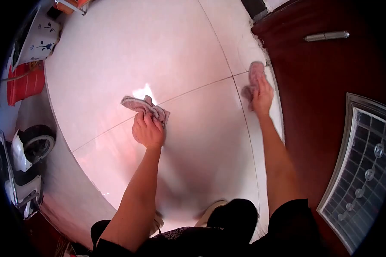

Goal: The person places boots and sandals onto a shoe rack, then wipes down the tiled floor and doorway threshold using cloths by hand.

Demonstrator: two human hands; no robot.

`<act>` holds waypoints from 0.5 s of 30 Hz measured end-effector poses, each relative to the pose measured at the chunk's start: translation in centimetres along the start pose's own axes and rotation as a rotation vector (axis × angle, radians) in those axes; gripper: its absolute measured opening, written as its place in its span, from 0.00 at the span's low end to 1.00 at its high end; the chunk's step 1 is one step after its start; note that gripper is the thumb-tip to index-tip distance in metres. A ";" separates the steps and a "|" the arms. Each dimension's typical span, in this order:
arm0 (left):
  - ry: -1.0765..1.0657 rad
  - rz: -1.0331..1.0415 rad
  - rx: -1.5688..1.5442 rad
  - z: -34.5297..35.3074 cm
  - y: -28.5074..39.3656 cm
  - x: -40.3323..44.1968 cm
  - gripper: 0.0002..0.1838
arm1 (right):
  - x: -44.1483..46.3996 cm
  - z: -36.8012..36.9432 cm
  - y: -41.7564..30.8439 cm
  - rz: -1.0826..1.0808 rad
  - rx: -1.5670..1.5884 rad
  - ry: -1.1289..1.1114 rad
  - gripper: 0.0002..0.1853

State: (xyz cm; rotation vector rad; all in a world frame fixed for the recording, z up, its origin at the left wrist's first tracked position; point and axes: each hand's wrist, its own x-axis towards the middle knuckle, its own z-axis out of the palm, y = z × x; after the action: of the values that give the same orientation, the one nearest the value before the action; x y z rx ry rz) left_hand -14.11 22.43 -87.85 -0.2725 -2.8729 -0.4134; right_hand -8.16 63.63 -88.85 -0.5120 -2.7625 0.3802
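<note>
Left cloth (135,104): I saw the left hand (149,132) gripping it, fingers bunching its folds, likely for firmer hold
Right cloth (256,70): the right hand (263,97) held it, fingers closed, beside the door (306,94)

- a dark red door (313,81) fills the right side
- a silver, bar-shaped handle (327,36) sits on the door's upper part
- a gridded glass panel (359,145), edged by a metallic frame (346,137), lies at the lower right, with a row of clear round ornaments (369,174) across it
- a white container (40,40) with blue flower and leaf patterns stands at the upper left
- a red bucket (25,85) is just beside it
- a white-and-black scooter (20,150) shows its wheel (40,147) at the left
- an orange object (66,6), partly cut off, shows at the top left
</note>
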 end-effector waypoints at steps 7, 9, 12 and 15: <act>0.092 0.048 -0.002 0.3 -0.1 0.0 0.12 | -10.7 -2.4 -18.0 -0.369 0.523 -0.083 0.19; 0.100 0.054 -0.002 0.3 -0.1 0.1 0.11 | -16.5 -2.3 -19.7 -0.463 0.530 -0.354 0.24; 0.130 0.070 -0.023 0.5 0.0 0.3 0.10 | -16.3 -3.2 -18.5 -0.441 0.770 -0.447 0.24; 0.124 0.070 0.014 0.4 0.1 -0.1 0.09 | -10.9 -5.2 -11.3 -0.268 0.792 -0.289 0.21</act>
State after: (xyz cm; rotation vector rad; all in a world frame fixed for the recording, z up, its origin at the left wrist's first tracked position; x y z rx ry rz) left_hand -14.09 22.61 -88.20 -0.3318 -2.7358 -0.3831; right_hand -0.11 50.36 -83.24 0.1207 -2.5701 1.4701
